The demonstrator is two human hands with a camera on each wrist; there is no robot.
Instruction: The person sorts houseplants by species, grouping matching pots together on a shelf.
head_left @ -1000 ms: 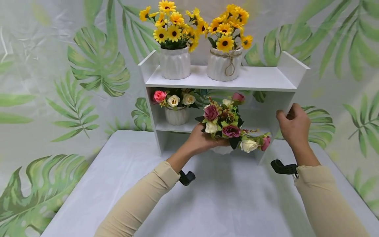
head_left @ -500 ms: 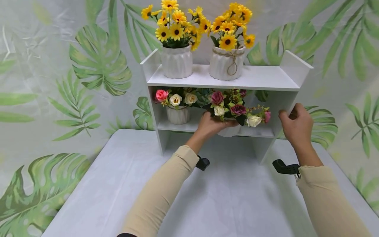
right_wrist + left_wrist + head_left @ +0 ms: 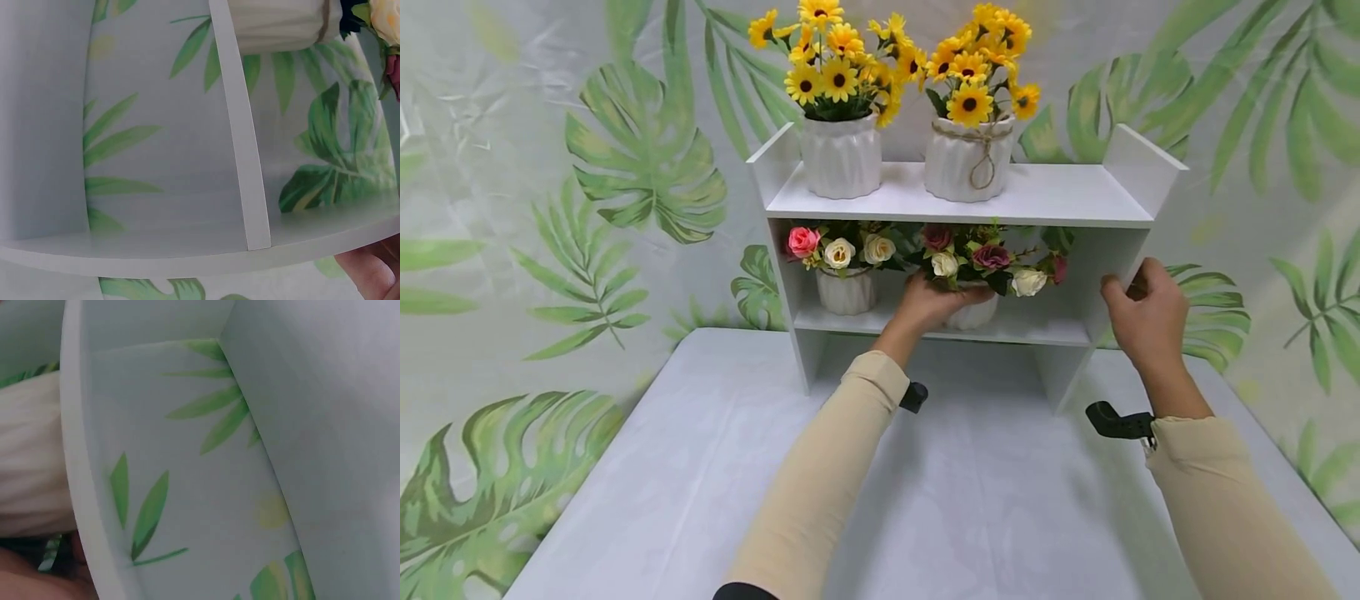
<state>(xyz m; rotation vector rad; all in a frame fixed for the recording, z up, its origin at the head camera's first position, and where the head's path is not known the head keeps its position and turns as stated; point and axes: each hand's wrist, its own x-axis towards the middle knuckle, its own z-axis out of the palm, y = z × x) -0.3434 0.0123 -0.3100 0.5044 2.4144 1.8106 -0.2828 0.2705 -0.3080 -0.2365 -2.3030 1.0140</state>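
A white ribbed pot (image 3: 973, 310) of artificial mauve and cream roses (image 3: 992, 257) stands upright inside the middle compartment, its base right at the board. My left hand (image 3: 928, 302) grips the pot from the left, just under the blooms; the flowers overhang the fingers. In the left wrist view, part of this hand (image 3: 37, 575) shows beside the pot (image 3: 31, 456). My right hand (image 3: 1148, 321) holds the front edge of the right side panel of the white shelf (image 3: 1060, 187), thumb at the edge and fingers curled. In the right wrist view, that hand (image 3: 375, 269) lies along the panel's outer side.
Left of the held pot stands another pot (image 3: 846, 292) with pink and cream roses. Two white pots of yellow daisies (image 3: 842, 158) stand on the top board. The shelf stands on a white-covered table (image 3: 925, 483), against a leaf-print backdrop (image 3: 655, 158).
My left hand has carried the rose pot up and back, from in front of the lower compartment into the middle compartment. The right hand has stayed on the side panel.
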